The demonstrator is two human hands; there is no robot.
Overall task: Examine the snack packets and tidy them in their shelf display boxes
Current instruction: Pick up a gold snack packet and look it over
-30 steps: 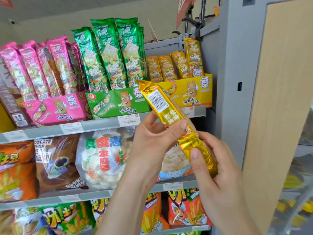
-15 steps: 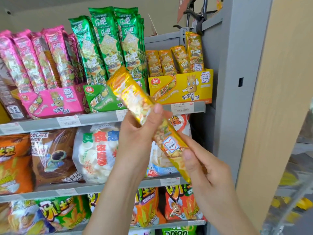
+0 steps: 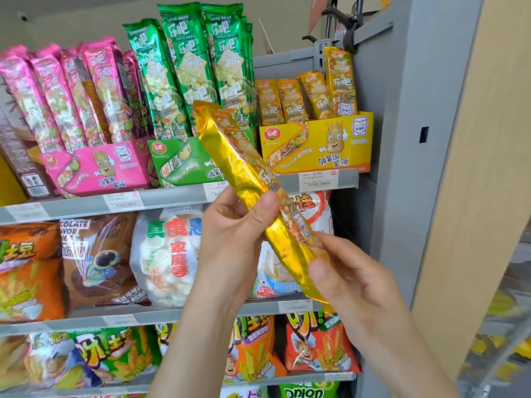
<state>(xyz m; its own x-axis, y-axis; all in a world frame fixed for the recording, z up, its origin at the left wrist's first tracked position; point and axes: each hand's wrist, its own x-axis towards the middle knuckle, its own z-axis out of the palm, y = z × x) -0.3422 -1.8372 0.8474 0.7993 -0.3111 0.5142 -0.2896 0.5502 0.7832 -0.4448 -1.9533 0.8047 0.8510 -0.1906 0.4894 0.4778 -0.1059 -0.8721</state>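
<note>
gold foil packet [image 3: 253, 179]; pink [image 3: 97, 168], green [image 3: 184, 165], yellow boxes [image 3: 316, 145]

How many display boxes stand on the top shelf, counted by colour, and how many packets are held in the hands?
Pink display box: 1
Green display box: 1
Yellow display box: 1
Yellow packet, held by the left hand and the right hand: 1
Total: 3 boxes and 1 held packet, 4 things.

The scene is brightly, evenly lit; glare is seen on the gold packet [image 3: 253, 179]; the edges appear blurred and bent.
</note>
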